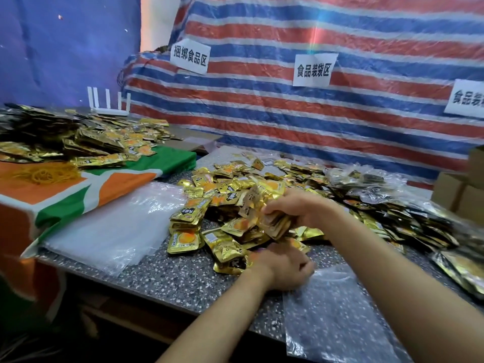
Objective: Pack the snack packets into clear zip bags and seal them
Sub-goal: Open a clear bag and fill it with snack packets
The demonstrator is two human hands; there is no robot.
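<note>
Snack packets gleam gold, orange-printed, beside zip bag

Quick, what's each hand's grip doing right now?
Left hand: grip closed, pinching the mouth of the clear zip bag.
Right hand: grip closed round a stack of gold snack packets.

Empty bags lie left of the packet heap.
</note>
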